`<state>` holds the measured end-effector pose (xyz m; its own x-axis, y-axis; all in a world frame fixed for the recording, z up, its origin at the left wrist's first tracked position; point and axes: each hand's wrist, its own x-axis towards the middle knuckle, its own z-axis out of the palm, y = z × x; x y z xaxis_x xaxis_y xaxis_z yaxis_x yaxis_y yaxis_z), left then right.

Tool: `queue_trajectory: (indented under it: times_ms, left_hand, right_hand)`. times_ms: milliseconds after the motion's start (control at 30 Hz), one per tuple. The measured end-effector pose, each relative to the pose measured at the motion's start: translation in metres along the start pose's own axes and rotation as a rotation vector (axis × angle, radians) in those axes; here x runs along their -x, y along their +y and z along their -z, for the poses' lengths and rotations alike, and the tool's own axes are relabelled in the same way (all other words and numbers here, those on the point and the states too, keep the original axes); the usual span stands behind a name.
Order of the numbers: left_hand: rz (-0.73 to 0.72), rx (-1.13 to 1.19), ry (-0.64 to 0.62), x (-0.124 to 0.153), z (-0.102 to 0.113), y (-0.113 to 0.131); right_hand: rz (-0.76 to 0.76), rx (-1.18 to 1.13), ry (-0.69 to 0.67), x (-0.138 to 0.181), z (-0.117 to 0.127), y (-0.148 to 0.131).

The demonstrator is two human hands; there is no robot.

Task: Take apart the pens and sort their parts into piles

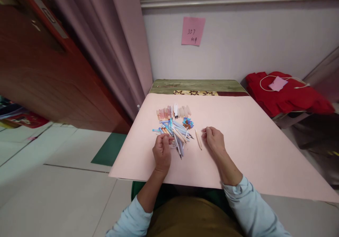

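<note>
A loose pile of pens and pen parts (180, 131), mostly blue, lilac and cream, lies on the pink table cover. My left hand (162, 150) is at the pile's near left edge, fingers curled in; what they hold, if anything, is hidden. One cream pen-shaped piece (198, 139) lies apart, right of the pile. Just right of it, my right hand (215, 140) has thumb and fingertips drawn together, and anything between them is too small to make out. Behind the pile are pinkish clear tubes (164, 113), thin white refills (176, 110), pale translucent grips (184, 111) and small blue and brown pieces (188, 123).
The pink cover (254, 152) spreads over the table, whose green wood-look end (196, 85) shows at the wall. A pink note (193, 31) is stuck there. Red cloth with a white cable (286, 94) lies at the right. A purple curtain (113, 35) and brown door (66, 71) stand left.
</note>
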<state>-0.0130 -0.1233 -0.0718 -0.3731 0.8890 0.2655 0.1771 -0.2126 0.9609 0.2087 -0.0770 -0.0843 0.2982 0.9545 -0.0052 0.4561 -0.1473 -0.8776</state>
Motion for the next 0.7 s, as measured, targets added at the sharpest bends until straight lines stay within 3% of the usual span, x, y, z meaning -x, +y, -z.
queue_trajectory:
  times_ms: [500,700]
  left_hand:
    - [-0.005,0.022,0.003,0.001,-0.001,0.000]
    - [-0.042,0.013,0.128,-0.006,0.005,-0.003]
  right_hand:
    - [-0.009,0.046,0.011,0.001,0.001,-0.005]
    - [0.093,0.187,0.114,0.013,0.001,-0.019]
